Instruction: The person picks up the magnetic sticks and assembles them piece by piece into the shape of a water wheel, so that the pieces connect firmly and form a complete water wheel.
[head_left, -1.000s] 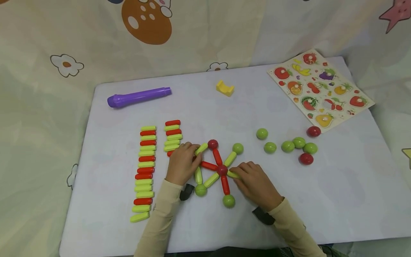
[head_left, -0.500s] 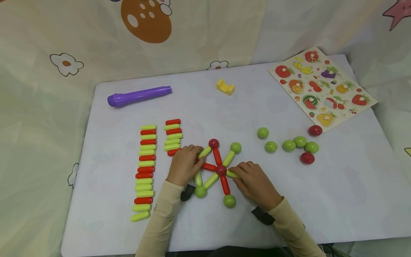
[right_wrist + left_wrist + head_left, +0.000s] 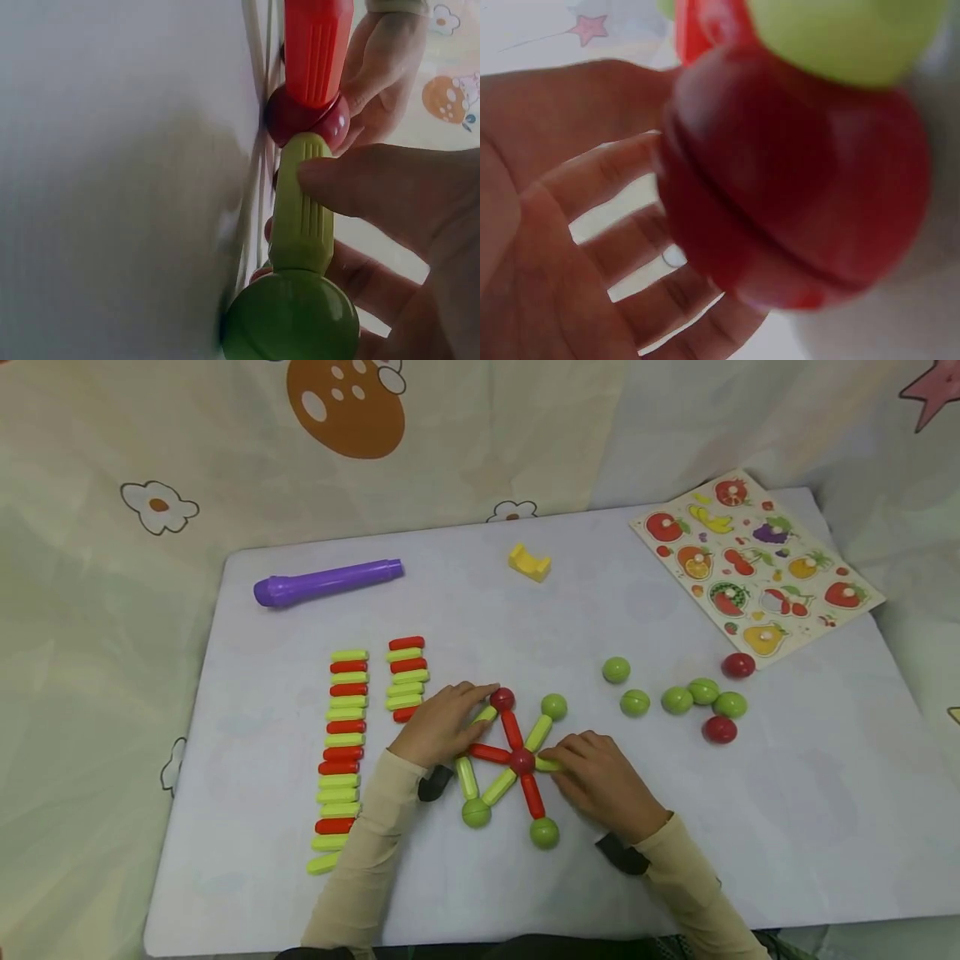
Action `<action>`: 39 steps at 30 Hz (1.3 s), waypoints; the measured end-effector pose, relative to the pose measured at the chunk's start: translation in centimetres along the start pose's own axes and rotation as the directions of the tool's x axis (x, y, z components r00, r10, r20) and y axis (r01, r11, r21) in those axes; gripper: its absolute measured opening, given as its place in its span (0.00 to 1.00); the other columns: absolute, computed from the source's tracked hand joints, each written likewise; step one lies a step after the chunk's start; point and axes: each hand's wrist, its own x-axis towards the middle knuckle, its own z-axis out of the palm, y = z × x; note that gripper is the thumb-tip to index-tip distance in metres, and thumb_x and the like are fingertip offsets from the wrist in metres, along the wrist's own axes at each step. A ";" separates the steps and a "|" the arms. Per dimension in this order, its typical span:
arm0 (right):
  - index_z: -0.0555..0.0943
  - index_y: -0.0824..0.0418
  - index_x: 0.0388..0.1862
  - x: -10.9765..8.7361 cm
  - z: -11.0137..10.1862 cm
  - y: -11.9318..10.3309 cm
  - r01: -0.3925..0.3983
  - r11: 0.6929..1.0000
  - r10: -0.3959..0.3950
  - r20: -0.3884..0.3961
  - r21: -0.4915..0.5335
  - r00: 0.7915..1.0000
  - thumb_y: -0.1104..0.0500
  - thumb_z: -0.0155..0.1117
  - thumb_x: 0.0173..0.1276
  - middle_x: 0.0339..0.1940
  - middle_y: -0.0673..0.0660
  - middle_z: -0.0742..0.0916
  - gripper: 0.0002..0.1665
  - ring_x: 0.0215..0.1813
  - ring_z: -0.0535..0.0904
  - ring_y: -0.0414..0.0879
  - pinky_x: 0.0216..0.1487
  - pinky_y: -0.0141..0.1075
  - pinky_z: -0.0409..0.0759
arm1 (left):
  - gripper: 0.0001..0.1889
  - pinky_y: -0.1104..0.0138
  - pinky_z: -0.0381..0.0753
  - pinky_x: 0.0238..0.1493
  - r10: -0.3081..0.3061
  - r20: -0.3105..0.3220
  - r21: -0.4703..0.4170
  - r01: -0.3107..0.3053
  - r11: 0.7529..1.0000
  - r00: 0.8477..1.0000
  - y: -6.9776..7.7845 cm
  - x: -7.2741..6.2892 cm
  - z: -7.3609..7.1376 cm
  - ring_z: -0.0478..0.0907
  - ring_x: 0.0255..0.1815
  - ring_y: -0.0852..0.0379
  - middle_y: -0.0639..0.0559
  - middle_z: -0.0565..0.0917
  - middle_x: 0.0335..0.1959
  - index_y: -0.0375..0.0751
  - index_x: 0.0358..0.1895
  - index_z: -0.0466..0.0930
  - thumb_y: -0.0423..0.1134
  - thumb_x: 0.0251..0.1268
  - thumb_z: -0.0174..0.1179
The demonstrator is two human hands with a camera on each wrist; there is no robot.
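Note:
A flat wheel of red and yellow-green toy building rods and balls lies on the table, spreading from a central red ball (image 3: 522, 761). My left hand (image 3: 441, 725) extends its fingers along the upper left side; the index fingertip touches the top red ball (image 3: 502, 699), and the thumb lies by the yellow-green rod (image 3: 486, 716). In the left wrist view, a large red ball (image 3: 795, 180) stands before the spread fingers. My right hand (image 3: 603, 785) pinches the yellow-green rod (image 3: 304, 217) right of the centre; that rod's outer end meets a green ball (image 3: 292, 319).
Left of the wheel, loose rods lie in a long column (image 3: 342, 739) and a shorter column (image 3: 407, 677). Several loose green balls (image 3: 677, 700) and red balls (image 3: 720, 730) lie right. Farther back are a purple microphone-shaped tube (image 3: 327, 582), yellow curved piece (image 3: 529, 562) and fruit puzzle board (image 3: 757, 568).
My left hand has let go of the upper left yellow-green rod and stretched its fingers toward the top red ball. My right hand keeps its hold, and the wheel has shifted slightly.

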 end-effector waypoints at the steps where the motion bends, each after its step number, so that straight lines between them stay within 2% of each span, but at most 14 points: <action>1: 0.84 0.54 0.47 0.0 0.1 0.0 0.000 1.000 0.000 0.000 0.003 1.000 0.62 0.73 0.55 0.39 0.48 0.83 0.18 0.43 0.75 0.45 0.43 0.41 0.74 | 0.28 0.62 0.78 0.47 -0.006 0.008 -0.018 0.006 1.000 1.000 0.0 0.0 0.0 0.76 0.46 0.54 0.51 0.81 0.50 0.50 0.68 0.69 0.42 0.63 0.62; 5: 0.83 0.54 0.47 0.0 0.3 -0.2 -0.004 1.000 0.004 0.002 -0.001 1.000 0.61 0.74 0.54 0.37 0.48 0.83 0.19 0.41 0.75 0.45 0.44 0.41 0.74 | 0.28 0.67 0.78 0.38 -0.025 0.012 -0.114 0.026 0.993 1.000 -0.1 -0.2 0.3 0.75 0.37 0.58 0.53 0.80 0.41 0.50 0.68 0.68 0.39 0.64 0.61; 8: 0.82 0.54 0.49 0.0 0.4 -0.7 -0.009 0.999 0.008 -0.023 -0.046 1.000 0.59 0.76 0.52 0.39 0.51 0.82 0.23 0.42 0.75 0.47 0.46 0.43 0.74 | 0.29 0.69 0.77 0.34 -0.035 0.000 -0.150 0.035 0.988 0.999 -0.2 -0.5 0.6 0.74 0.33 0.59 0.54 0.80 0.37 0.49 0.68 0.67 0.39 0.64 0.62; 12: 0.82 0.55 0.50 -0.1 0.8 -2.7 0.038 0.989 -0.047 -0.064 -0.143 0.997 0.52 0.77 0.50 0.38 0.54 0.80 0.27 0.38 0.74 0.49 0.39 0.42 0.73 | 0.30 0.69 0.76 0.31 -0.069 -0.019 -0.159 0.065 0.985 0.997 -0.3 -1.1 0.9 0.73 0.30 0.59 0.55 0.78 0.32 0.47 0.69 0.66 0.40 0.63 0.63; 16: 0.82 0.55 0.48 -0.4 1.8 -4.8 0.060 0.970 -0.072 -0.043 -0.235 0.996 0.47 0.77 0.48 0.35 0.55 0.79 0.28 0.35 0.72 0.49 0.35 0.40 0.70 | 0.31 0.70 0.75 0.30 -0.102 -0.050 -0.133 0.095 0.987 0.993 -0.3 -2.0 1.3 0.72 0.28 0.60 0.56 0.76 0.28 0.46 0.69 0.66 0.41 0.63 0.63; 20: 0.82 0.53 0.48 -0.5 2.4 -5.4 -0.002 0.965 -0.008 -0.037 -0.261 0.999 0.51 0.77 0.49 0.38 0.55 0.81 0.25 0.39 0.73 0.52 0.40 0.43 0.71 | 0.32 0.70 0.73 0.27 -0.125 -0.096 -0.107 0.115 0.988 0.987 -0.1 -2.9 1.5 0.70 0.24 0.61 0.56 0.74 0.24 0.45 0.69 0.65 0.41 0.62 0.64; 26: 0.80 0.52 0.47 -0.4 2.0 -4.3 -0.048 0.966 0.026 -0.089 -0.254 0.996 0.58 0.75 0.53 0.40 0.55 0.84 0.21 0.44 0.77 0.55 0.45 0.49 0.74 | 0.30 0.71 0.74 0.23 -0.149 -0.115 -0.123 0.135 0.983 0.982 0.2 -4.6 1.4 0.71 0.19 0.64 0.59 0.78 0.22 0.44 0.67 0.64 0.40 0.63 0.63; 28: 0.81 0.54 0.46 -0.5 1.9 -3.8 -0.062 0.970 0.036 -0.115 -0.233 0.993 0.60 0.75 0.54 0.40 0.55 0.84 0.19 0.45 0.77 0.54 0.46 0.50 0.74 | 0.25 0.69 0.76 0.26 -0.169 -0.178 -0.088 0.156 0.984 0.969 -0.2 -5.1 1.2 0.73 0.23 0.62 0.58 0.80 0.26 0.45 0.62 0.69 0.40 0.63 0.63; 29: 0.81 0.54 0.45 -0.5 1.8 -3.5 -0.066 0.973 0.039 -0.124 -0.220 0.992 0.61 0.75 0.54 0.41 0.54 0.84 0.18 0.45 0.77 0.54 0.47 0.50 0.73 | 0.23 0.68 0.77 0.28 -0.177 -0.230 -0.047 0.171 0.984 0.957 -0.5 -5.3 1.0 0.74 0.26 0.60 0.55 0.80 0.28 0.44 0.59 0.71 0.39 0.62 0.64; 32: 0.80 0.56 0.44 -0.5 1.8 -3.1 -0.068 0.981 0.045 -0.125 -0.183 0.991 0.63 0.74 0.54 0.41 0.54 0.84 0.18 0.46 0.77 0.54 0.49 0.50 0.72 | 0.18 0.64 0.78 0.33 -0.192 -0.390 0.093 0.247 0.965 0.901 -1.7 -5.7 0.7 0.73 0.34 0.52 0.47 0.78 0.35 0.41 0.50 0.76 0.37 0.56 0.69; 33: 0.80 0.57 0.46 -0.5 1.8 -3.0 -0.069 0.983 0.048 -0.121 -0.171 0.991 0.63 0.74 0.55 0.41 0.54 0.84 0.19 0.46 0.77 0.54 0.50 0.49 0.72 | 0.18 0.62 0.77 0.34 -0.191 -0.423 0.133 0.269 0.954 0.886 -2.1 -5.8 0.6 0.72 0.36 0.50 0.45 0.77 0.37 0.40 0.48 0.77 0.36 0.54 0.70; 35: 0.78 0.58 0.51 -0.5 1.8 -2.8 -0.069 0.986 0.052 -0.113 -0.149 0.992 0.63 0.73 0.56 0.41 0.54 0.84 0.23 0.46 0.76 0.53 0.51 0.49 0.72 | 0.19 0.61 0.76 0.35 -0.180 -0.449 0.193 0.292 0.937 0.875 -2.8 -5.8 0.5 0.71 0.36 0.47 0.42 0.75 0.38 0.38 0.48 0.78 0.34 0.51 0.72; 39: 0.74 0.57 0.63 -0.4 1.7 -2.6 -0.071 0.991 0.061 -0.088 -0.110 0.994 0.63 0.71 0.58 0.41 0.53 0.83 0.33 0.47 0.76 0.51 0.51 0.47 0.72 | 0.19 0.61 0.75 0.34 -0.175 -0.451 0.229 0.303 0.925 0.875 -3.8 -5.6 0.5 0.71 0.36 0.46 0.40 0.75 0.39 0.38 0.49 0.79 0.33 0.51 0.71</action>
